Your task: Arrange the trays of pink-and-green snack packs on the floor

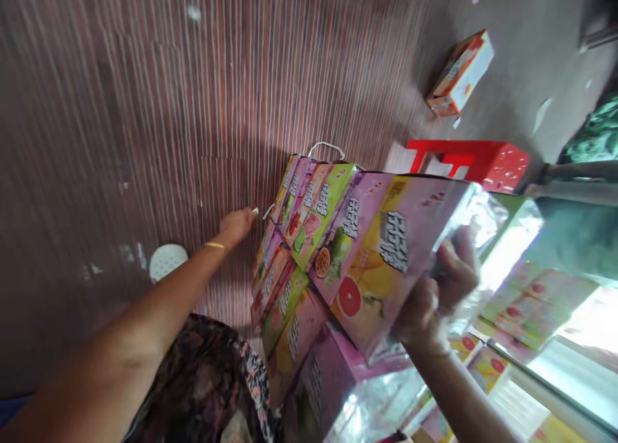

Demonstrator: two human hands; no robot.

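Rows of fruit-printed cartons [333,217] in pink, yellow and green stand packed together, with clear plastic along their right side. My right hand [437,295], blurred, has its fingers curled against the edge of the nearest pink-and-yellow carton [381,263], beside the shiny film [483,217]. Left of the cartons, my left hand [237,228] is closed in a pinch; a small pale tip shows at its fingertips, too small to name. Close by, a thin white strap end [268,212] sticks out from the cartons. A white cord handle [328,145] loops above the far cartons.
A red plastic stool [502,166] and an orange-and-white box [461,76] are on the floor at upper right. A white perforated round object [168,261] lies left. More fruit-printed cartons [535,301] are at right. The floor [145,108] is striped reddish brown.
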